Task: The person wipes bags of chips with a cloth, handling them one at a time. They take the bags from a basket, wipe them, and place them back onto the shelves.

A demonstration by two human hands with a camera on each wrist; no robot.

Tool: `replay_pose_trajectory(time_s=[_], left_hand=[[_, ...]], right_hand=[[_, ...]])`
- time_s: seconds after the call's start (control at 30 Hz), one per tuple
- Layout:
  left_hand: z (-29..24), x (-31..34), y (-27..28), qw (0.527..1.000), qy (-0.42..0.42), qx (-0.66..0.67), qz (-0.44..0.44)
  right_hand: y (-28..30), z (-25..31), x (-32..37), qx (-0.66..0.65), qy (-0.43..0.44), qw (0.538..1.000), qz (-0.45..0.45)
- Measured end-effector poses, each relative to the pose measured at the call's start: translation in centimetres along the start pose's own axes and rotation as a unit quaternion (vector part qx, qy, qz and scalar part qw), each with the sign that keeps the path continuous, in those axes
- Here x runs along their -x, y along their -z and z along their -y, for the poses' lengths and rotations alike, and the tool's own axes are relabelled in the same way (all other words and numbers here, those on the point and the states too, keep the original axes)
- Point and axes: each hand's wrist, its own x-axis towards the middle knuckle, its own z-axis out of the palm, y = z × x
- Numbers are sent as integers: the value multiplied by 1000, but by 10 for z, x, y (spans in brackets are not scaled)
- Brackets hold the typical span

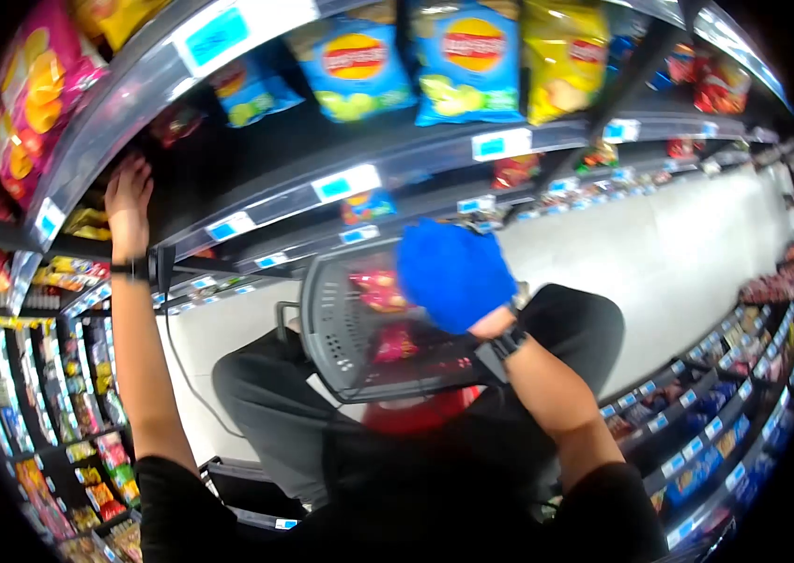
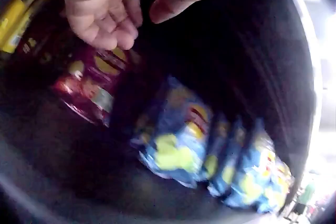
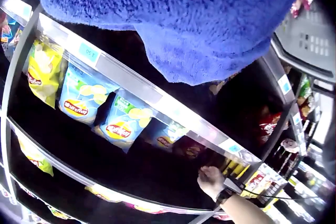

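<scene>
My left hand reaches into a dark shelf, fingers loosely bent. In the left wrist view the fingertips are right at the top of a dark red chip bag. Beside that bag, blue chip bags stand in a row. A fluffy blue cloth covers my right hand, hiding its fingers; I cannot tell whether they grip it. The cloth overlaps the grey shopping basket in the head view. Pink-red packets lie inside the basket.
Blue Lay's bags and a yellow bag stand on the upper shelf. Price labels line the shelf edge. My bent knees flank the basket. Another stocked rack is at the right, beyond the pale floor.
</scene>
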Motion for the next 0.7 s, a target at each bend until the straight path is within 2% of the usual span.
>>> replay_pose_trajectory(time_s=[0.03,0.07,0.1,0.13,0.17,0.2,0.23,0.27,0.3,0.33,0.4,0.47,0.5,0.57,0.6,0.63,0.7], left_hand=[[-22,53,-45,1000,9,-23,-1],[-18,89,-66,993,-29,-8,112],[-22,132,-94,984,-13,-103,148],[-22,181,-129,974,7,-83,211],[-22,222,-157,950,74,-117,281],[-12,263,-191,937,-8,-125,327],[6,299,-215,911,41,-127,389],[2,328,-245,908,-25,-156,388],[4,347,-266,903,-100,-206,363],[9,359,-279,890,-174,-257,335],[22,365,-291,906,-172,-240,301],[26,369,-297,920,-150,-213,292],[21,368,-299,926,-130,-195,296],[6,367,-305,934,-104,-164,300],[2,366,-307,932,-102,-167,305],[0,366,-310,931,-100,-170,309],[-4,366,-310,927,-94,-164,324]], right_hand=[[-2,6,1,229,74,971,5],[-3,18,3,492,140,859,10],[-5,27,7,622,165,765,13],[-7,31,10,682,170,711,21],[-8,32,12,700,165,695,25],[-9,32,14,688,146,710,30],[-2,11,22,506,88,857,43],[5,-10,30,185,30,982,35],[13,-31,38,-51,-8,999,-3],[14,-34,42,-360,-83,929,3],[11,-30,48,-332,-94,937,-52],[18,-42,57,-323,-104,938,-70],[35,-67,59,-327,-108,937,-59],[47,-83,68,-233,-93,968,-24],[48,-84,74,-131,-73,989,-1],[49,-85,79,-27,-49,998,18],[49,-83,84,49,-29,998,30]])
